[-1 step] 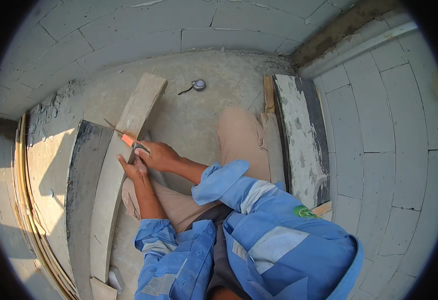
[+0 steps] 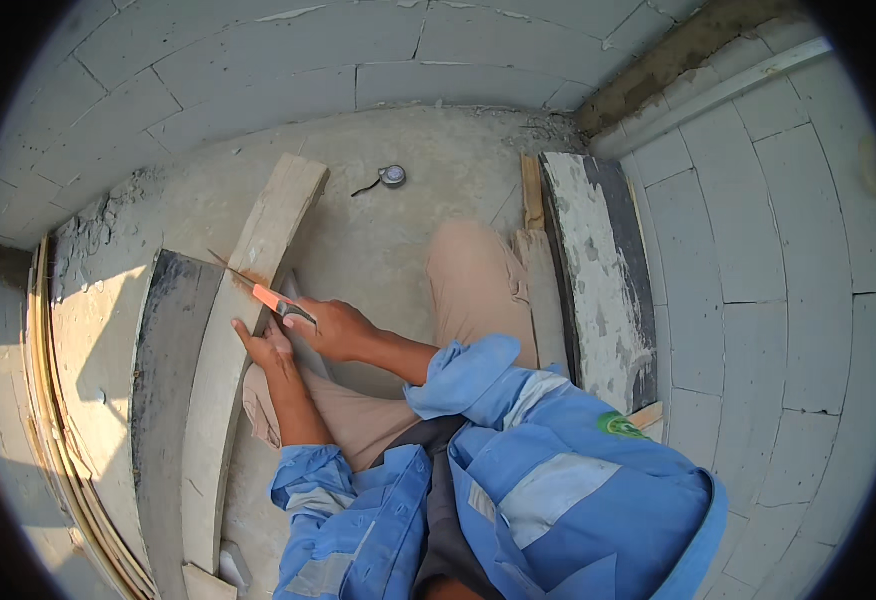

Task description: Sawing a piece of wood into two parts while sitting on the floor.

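Observation:
My right hand (image 2: 333, 328) is closed round the handle of a handsaw (image 2: 273, 299), orange and black with a narrow pointed blade. The blade crosses the top of a long pale wooden plank (image 2: 213, 420), with reddish-brown dust beside it. My left hand (image 2: 269, 348) grips the plank's near edge just below the saw, the thumb on top and the other fingers partly hidden. The plank lies slanting from the lower left toward the far wall, close to my bent leg.
A wider, dark-stained board (image 2: 173, 370) lies left of the plank. Thin strips (image 2: 53, 400) line the left side. A tape measure (image 2: 392, 177) rests on the concrete floor ahead. At my right, a paint-flaked board (image 2: 603, 280) leans near the block wall (image 2: 748, 250).
My right hand has drawn the saw back toward me and to the right, so more of its blade shows. My left hand stays on the plank.

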Available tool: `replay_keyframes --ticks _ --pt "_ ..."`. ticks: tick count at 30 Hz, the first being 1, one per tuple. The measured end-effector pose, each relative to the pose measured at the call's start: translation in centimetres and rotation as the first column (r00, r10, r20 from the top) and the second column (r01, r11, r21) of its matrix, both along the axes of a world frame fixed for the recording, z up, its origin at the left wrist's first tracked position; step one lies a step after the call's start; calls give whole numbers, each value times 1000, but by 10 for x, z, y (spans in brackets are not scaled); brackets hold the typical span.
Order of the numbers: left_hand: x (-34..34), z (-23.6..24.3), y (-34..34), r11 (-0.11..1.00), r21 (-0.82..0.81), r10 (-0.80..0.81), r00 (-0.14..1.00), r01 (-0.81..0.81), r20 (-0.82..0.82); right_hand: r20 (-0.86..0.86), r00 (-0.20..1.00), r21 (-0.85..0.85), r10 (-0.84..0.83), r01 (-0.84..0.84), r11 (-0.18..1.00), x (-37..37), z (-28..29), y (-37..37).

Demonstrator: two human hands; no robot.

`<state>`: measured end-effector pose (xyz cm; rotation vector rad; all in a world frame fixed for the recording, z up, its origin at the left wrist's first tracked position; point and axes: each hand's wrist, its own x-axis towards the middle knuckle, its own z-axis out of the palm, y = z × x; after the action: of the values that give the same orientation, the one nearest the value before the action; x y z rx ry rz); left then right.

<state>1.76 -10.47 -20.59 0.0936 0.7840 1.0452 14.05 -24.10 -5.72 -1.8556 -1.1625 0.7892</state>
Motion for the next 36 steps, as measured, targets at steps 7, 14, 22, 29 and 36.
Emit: replay_keyframes --ticks 7,14,22,29,36 --pt "6 29 -4 992 63 120 976 -110 -180 -92 996 -92 16 -25 995 3 50 -103" --pt "21 19 -12 986 -118 -106 992 114 68 -8 994 -58 -109 109 992 17 -1 55" --pt "22 43 -6 988 17 155 972 -155 -175 -75 997 -44 10 -14 999 8 49 -108" --pt "32 9 9 1000 16 11 1000 -11 -23 52 995 -39 -80 82 996 19 -8 61" --pt "10 27 -3 987 44 159 977 -155 -138 -98 995 -80 14 -22 997 4 48 -94"
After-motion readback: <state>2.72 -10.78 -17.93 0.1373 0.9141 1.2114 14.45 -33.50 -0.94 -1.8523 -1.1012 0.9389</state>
